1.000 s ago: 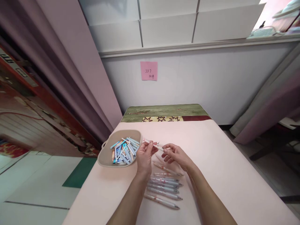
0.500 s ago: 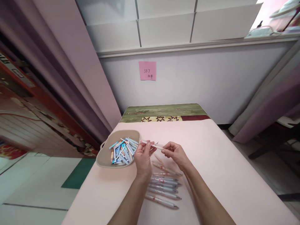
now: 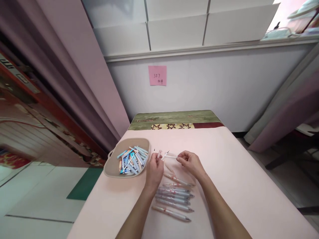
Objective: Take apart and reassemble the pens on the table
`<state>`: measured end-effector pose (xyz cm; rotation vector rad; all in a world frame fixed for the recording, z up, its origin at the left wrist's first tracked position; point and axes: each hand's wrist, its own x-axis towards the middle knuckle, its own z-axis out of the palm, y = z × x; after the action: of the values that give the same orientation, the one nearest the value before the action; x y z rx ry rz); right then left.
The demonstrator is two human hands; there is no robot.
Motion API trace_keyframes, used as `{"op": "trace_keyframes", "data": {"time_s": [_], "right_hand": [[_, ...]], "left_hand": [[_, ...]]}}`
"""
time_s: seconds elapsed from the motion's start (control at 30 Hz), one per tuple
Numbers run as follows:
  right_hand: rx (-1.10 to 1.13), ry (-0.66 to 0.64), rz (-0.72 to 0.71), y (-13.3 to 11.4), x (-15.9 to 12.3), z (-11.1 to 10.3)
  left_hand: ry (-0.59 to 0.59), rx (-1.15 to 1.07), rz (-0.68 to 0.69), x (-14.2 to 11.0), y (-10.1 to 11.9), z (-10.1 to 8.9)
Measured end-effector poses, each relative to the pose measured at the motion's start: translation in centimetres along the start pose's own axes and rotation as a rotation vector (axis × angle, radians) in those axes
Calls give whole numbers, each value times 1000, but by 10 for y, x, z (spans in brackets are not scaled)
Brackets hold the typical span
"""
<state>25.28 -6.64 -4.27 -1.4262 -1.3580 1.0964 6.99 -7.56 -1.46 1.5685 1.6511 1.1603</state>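
Note:
My left hand [image 3: 154, 168] is closed in a pinch on a short white-and-pink pen part [image 3: 159, 153], tilted upward. Opposite it, my right hand [image 3: 191, 162] pinches one end of a thin, whitish, see-through pen tube [image 3: 171, 156]. A gap separates the two pieces. Close to the left fingertips a dark-tipped refill [image 3: 167, 153] shows; whether a finger touches it I cannot tell. Below the hands lie several clear pens with red or grey prints, such as the lowest pen [image 3: 171, 213], side by side. Past the left hand stands a beige basket [image 3: 112, 171].
Many blue, white and orange pen parts [image 3: 133, 161] fill the basket. A pale pink cloth [image 3: 224, 186] covers the table, with a green patterned strip [image 3: 174, 117] at its far edge. The wall [image 3: 199, 89] behind bears a pink note [image 3: 157, 75]. Curtains hang on both sides.
Half a second ago my hands held the pen pieces in one line. Now they are apart: the left one's piece has turned upward, and my right hand has shifted slightly right.

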Motion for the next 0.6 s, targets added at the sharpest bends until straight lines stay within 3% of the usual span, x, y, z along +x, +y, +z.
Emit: {"op": "trace_keyframes", "data": {"time_s": [0.17, 0.23, 0.33, 0.4, 0.6], "right_hand": [[224, -146, -38, -13, -5, 2], [260, -75, -24, -11, -2, -4], [256, 191, 31, 1, 6, -15], [242, 294, 54, 9, 10, -16], [106, 174, 6, 8, 3, 16]], "left_hand": [[-195, 285, 193, -3, 1, 0], [-217, 435, 236, -4, 4, -2], [-182, 640, 163, -6, 5, -5], [-156, 751, 86, -5, 5, -5], [-107, 907, 17, -1, 7, 1]]}}
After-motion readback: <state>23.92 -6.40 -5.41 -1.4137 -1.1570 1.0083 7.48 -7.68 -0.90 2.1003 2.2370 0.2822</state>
